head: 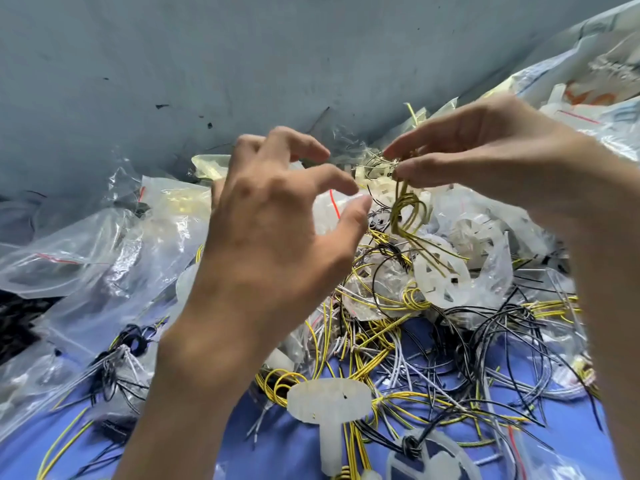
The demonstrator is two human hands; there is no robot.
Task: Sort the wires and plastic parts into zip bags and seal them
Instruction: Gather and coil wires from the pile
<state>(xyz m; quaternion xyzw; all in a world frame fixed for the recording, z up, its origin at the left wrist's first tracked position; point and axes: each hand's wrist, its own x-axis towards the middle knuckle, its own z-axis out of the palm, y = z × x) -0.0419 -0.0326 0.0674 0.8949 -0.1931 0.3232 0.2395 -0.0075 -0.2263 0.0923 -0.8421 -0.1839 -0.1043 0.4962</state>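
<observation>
My right hand [485,157] is raised over the pile and pinches a small bundle of yellow-green wires [405,209] that loops and dangles below its fingertips. My left hand [273,216] hovers just left of the bundle with fingers spread and lightly curved, holding nothing. Beneath both hands lies a tangle of yellow, black and grey wires [398,341] on a blue surface [284,441]. White plastic parts lie among them: a T-shaped piece [329,403] in front and a slotted ring [440,275] under the dangling wires.
Clear zip bags [104,244] with red seal lines are heaped at the left, some holding wires. More bags and printed packets [588,88] are stacked at the upper right. A grey wall [242,57] rises behind the pile.
</observation>
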